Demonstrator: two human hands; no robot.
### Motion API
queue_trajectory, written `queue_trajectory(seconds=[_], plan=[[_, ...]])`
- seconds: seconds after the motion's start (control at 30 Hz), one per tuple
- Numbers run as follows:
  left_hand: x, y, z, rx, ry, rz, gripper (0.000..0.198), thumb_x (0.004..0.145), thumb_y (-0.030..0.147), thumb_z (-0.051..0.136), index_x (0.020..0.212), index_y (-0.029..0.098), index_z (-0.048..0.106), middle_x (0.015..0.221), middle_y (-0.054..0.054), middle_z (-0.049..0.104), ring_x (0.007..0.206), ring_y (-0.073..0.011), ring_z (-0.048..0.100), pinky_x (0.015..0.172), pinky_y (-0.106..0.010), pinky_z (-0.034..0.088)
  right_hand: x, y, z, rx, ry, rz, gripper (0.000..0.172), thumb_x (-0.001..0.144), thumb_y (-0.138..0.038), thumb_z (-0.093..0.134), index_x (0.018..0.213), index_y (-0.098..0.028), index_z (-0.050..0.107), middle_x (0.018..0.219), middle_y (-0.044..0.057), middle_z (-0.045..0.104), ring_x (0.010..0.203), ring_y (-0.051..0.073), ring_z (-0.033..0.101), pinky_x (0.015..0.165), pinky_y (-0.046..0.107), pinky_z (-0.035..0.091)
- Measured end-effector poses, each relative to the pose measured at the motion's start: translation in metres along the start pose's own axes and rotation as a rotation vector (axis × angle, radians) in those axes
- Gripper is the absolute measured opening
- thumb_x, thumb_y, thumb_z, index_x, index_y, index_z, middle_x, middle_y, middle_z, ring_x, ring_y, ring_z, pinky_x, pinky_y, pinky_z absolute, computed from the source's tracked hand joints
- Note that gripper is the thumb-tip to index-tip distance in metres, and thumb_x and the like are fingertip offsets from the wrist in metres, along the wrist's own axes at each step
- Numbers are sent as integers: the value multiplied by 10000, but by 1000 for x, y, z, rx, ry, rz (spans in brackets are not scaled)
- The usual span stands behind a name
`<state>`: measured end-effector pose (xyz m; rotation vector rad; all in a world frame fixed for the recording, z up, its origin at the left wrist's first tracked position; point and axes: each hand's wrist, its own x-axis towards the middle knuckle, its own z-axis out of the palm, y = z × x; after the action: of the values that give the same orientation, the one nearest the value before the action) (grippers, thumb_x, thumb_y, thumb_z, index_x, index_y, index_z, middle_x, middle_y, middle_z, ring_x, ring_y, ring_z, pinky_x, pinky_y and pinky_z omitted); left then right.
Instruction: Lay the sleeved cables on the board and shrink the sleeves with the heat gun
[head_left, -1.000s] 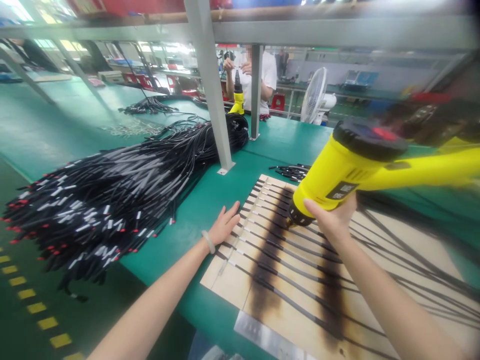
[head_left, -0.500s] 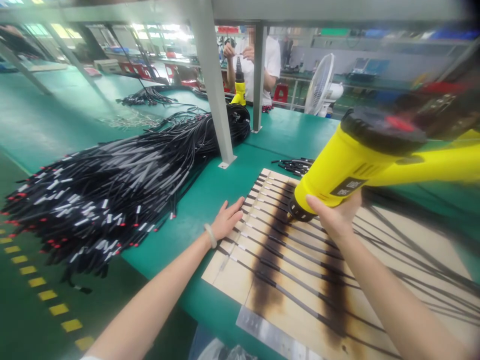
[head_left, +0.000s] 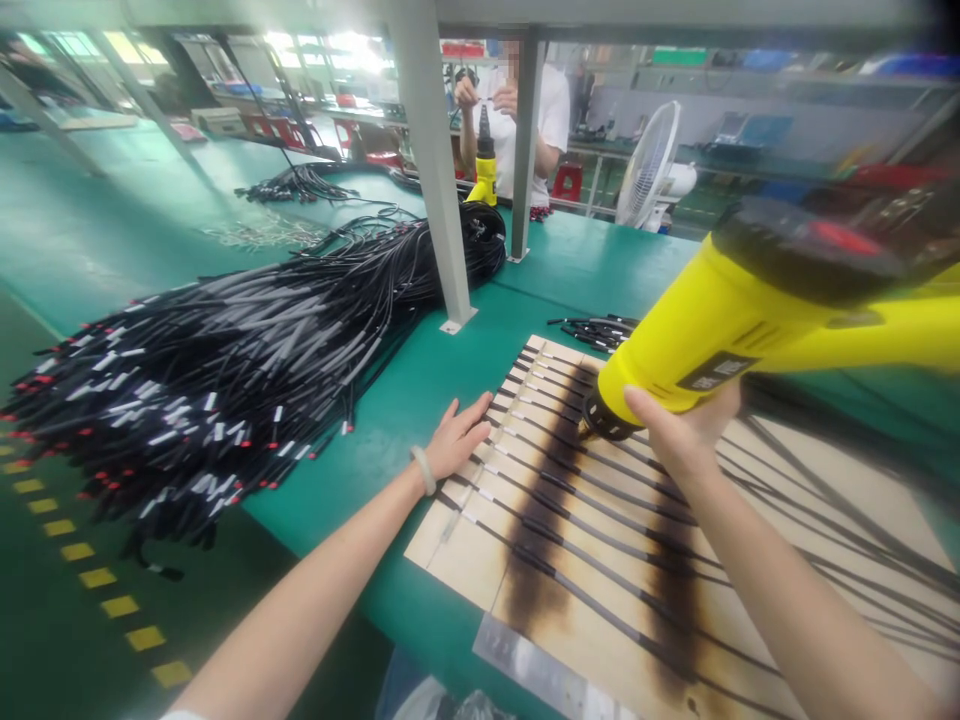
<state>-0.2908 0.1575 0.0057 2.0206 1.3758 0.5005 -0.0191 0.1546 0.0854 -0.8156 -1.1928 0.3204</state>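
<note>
Head view, left to right: a dashed yellow line [head_left: 97,580] runs along the dark green floor, and a great sheaf of black cables [head_left: 225,400] with white sleeves and red tips lies on the green-topped desk [head_left: 420,350], its long axis running from near left to far right, up to a grey steel upright [head_left: 433,170]. Beyond it, a person in a white T-shirt [head_left: 517,110] stands behind a second yellow heat gun [head_left: 485,175], and a white pedestal fan [head_left: 649,165] stands further right.

The left hand [head_left: 454,440], with a pale bangle [head_left: 424,472] at the wrist, lies open and flat on the desk, holding nothing, just beside the left edge of a scorched wooden board [head_left: 450,555]. Thin black cables [head_left: 592,500] lie in parallel rows across the board, running from far left to near right over two burnt brown bands [head_left: 544,530]. The right hand [head_left: 686,430] is closed around the underside of a yellow heat gun [head_left: 697,340], nearer to the cables than the left, its black nozzle [head_left: 606,420] angled down and left just above them. A black label [head_left: 716,370] on the gun carries white characters too blurred to read.
</note>
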Motion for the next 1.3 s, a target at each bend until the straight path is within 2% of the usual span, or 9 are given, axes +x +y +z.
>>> queue_trajectory(seconds=[0.17,0.37,0.53,0.7,0.87,1.13,1.3], plan=[[0,-1,1,-1,4,3,729,854,586,155,1410,119,213,1462,-91,269,1362,-196,234,1135,-465,-15,-1,-2,5,-13,-31,24,653,477,-259,843,1043,-150,536,965,70,619,842,232,625,776,396,535],[0,-2,2,-9,10,2,735,855,595,154,1409,115,214,1462,-96,272,1360,-201,241,1134,-471,-15,4,-4,15,21,-43,22,584,487,-290,832,965,-160,523,869,41,622,759,219,632,750,400,542],[-1,-1,3,-10,11,11,716,859,594,164,1410,138,216,1466,-89,262,1354,-206,255,1130,-482,-17,3,-3,19,-30,-67,43,592,470,-285,834,962,-156,532,893,54,624,787,237,633,749,410,544],[-2,1,2,-17,12,1,709,863,595,160,1412,150,213,1465,-89,268,1354,-201,256,1131,-476,-17,2,-3,21,13,-87,37,588,489,-283,829,982,-165,531,891,45,621,784,220,630,771,408,537],[-2,2,2,1,7,-4,696,865,606,154,1416,185,212,1466,-70,276,1352,-201,261,1136,-466,-15,3,-2,23,-6,-78,77,644,457,-290,844,998,-170,518,938,58,607,823,241,622,787,450,524],[-3,2,2,13,1,0,690,872,598,150,1416,177,211,1469,-67,269,1356,-208,251,1137,-473,-7,4,-4,27,-6,-77,63,648,459,-289,839,1014,-155,533,946,67,610,844,250,622,816,460,511],[-2,2,3,-2,7,-8,724,864,608,142,1413,142,212,1467,-85,268,1360,-209,239,1135,-479,-9,4,-5,28,54,-103,56,606,465,-280,838,973,-155,532,870,54,619,766,240,633,759,439,537]])
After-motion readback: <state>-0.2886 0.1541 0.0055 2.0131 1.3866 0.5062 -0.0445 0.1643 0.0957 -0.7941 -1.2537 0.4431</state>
